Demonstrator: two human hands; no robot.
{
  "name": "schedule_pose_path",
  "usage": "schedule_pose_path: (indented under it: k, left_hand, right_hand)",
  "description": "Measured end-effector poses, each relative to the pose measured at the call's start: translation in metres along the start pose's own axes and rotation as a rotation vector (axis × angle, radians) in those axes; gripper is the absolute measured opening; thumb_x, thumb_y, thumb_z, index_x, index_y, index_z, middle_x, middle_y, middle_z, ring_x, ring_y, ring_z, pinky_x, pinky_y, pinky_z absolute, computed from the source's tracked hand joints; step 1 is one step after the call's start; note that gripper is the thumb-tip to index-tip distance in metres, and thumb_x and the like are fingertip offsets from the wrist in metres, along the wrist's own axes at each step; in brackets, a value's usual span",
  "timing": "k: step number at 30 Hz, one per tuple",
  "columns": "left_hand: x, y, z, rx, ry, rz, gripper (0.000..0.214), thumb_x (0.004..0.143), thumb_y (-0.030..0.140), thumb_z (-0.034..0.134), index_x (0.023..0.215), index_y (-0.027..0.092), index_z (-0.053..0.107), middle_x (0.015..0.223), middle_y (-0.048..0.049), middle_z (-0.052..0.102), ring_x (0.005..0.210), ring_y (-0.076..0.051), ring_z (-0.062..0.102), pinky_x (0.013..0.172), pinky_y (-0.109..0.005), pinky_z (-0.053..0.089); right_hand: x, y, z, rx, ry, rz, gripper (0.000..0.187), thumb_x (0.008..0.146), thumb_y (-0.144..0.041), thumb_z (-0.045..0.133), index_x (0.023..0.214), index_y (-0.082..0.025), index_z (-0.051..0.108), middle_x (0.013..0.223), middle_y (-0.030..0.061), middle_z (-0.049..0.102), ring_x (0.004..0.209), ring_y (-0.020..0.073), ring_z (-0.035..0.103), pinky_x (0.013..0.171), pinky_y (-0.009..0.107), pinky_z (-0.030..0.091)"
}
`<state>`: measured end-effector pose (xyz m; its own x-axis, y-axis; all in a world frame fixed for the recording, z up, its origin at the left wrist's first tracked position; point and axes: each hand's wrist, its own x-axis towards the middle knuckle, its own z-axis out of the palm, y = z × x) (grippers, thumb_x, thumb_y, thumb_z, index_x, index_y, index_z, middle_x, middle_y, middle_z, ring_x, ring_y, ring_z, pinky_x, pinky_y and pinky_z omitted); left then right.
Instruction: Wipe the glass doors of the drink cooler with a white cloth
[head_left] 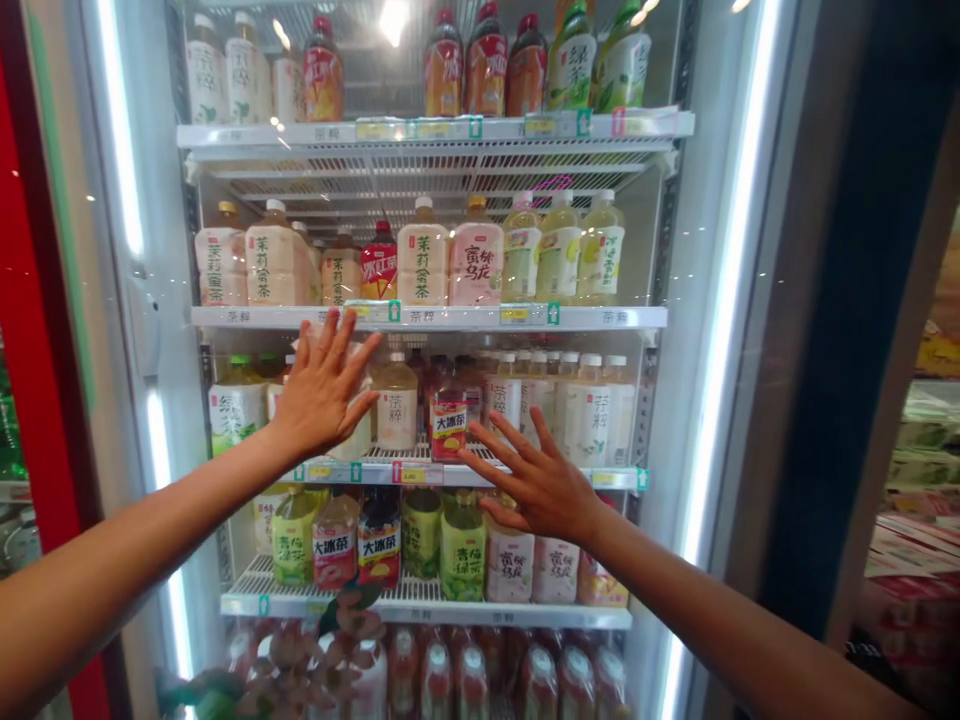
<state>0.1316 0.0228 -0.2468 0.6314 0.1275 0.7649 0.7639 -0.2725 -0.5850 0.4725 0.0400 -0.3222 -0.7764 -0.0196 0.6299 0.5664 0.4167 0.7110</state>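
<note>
My left hand (pixel 322 385) is raised, palm forward and fingers spread, before the left part of a lit drinks cooler. Something whitish (pixel 298 350) shows behind its fingers; I cannot tell what it is. Lower and to the right, my right hand (pixel 532 475) is also open with fingers apart. It is nearest a red-labelled iced tea bottle (pixel 450 425) and white-labelled tea bottles (pixel 589 425) on the shelf behind. Reflections lie over the bottles, as on a glass door. Whether either palm touches the glass is hidden.
Bottled teas fill several white shelves (pixel 427 318) with price tags. Bright light strips (pixel 712 350) run down both sides. A handle-like recess (pixel 146 325) is on the left frame. A red panel (pixel 37 400) stands far left; stacked goods (pixel 919 480) are at right.
</note>
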Motion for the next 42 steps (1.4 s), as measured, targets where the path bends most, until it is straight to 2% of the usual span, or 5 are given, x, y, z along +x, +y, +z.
schedule_pose_path:
  k: [7, 14, 22, 37, 42]
  left_hand:
    - [-0.034, 0.087, 0.023, -0.084, -0.032, 0.310, 0.081, 0.100, 0.066, 0.033, 0.165, 0.023, 0.013, 0.175, -0.0001, -0.001, 0.162, -0.016, 0.001, 0.131, -0.033, 0.017]
    - [-0.020, 0.090, 0.032, -0.028, 0.041, -0.135, 0.086, 0.101, 0.051, 0.044, 0.164, 0.009, 0.003, 0.173, -0.0168, -0.007, 0.161, -0.033, -0.007, 0.131, -0.056, 0.010]
    - [-0.038, 0.109, 0.033, -0.056, 0.024, -0.017, 0.075, 0.104, 0.039, 0.040, 0.165, 0.012, 0.006, 0.173, -0.0100, -0.003, 0.162, -0.025, -0.002, 0.133, -0.045, 0.007]
    - [-0.046, 0.124, 0.043, -0.066, 0.064, -0.217, 0.077, 0.101, 0.033, 0.046, 0.164, 0.007, 0.010, 0.172, -0.0165, 0.001, 0.161, -0.031, -0.001, 0.132, -0.054, 0.004]
    - [-0.092, 0.162, 0.039, -0.117, 0.043, -0.114, 0.070, 0.104, 0.035, 0.037, 0.165, 0.016, 0.009, 0.173, -0.0041, 0.002, 0.162, -0.018, 0.002, 0.133, -0.036, 0.005]
  right_hand:
    - [0.000, 0.003, -0.002, 0.003, -0.018, 0.013, 0.076, 0.096, -0.055, 0.058, 0.162, -0.023, 0.034, 0.169, 0.0098, 0.032, 0.161, 0.0335, 0.012, 0.129, 0.067, 0.000]
    - [-0.006, -0.025, 0.007, 0.022, -0.032, 0.187, 0.078, 0.096, -0.055, 0.058, 0.163, -0.025, 0.030, 0.171, 0.0054, 0.027, 0.163, 0.0296, 0.004, 0.130, 0.063, -0.004]
    - [-0.013, -0.091, 0.033, 0.009, 0.148, 0.553, 0.077, 0.102, -0.045, 0.050, 0.166, -0.021, 0.015, 0.173, 0.0023, 0.011, 0.163, 0.0257, 0.006, 0.132, 0.058, -0.001]
    - [-0.015, -0.092, 0.034, 0.004, 0.166, 0.563, 0.074, 0.103, -0.044, 0.049, 0.166, -0.023, 0.017, 0.173, 0.0011, 0.012, 0.162, 0.0253, 0.010, 0.132, 0.056, 0.001]
    - [-0.016, -0.092, 0.032, -0.005, 0.159, 0.558, 0.077, 0.101, -0.043, 0.052, 0.167, -0.024, 0.015, 0.172, 0.0024, 0.015, 0.162, 0.0259, 0.012, 0.132, 0.057, 0.005]
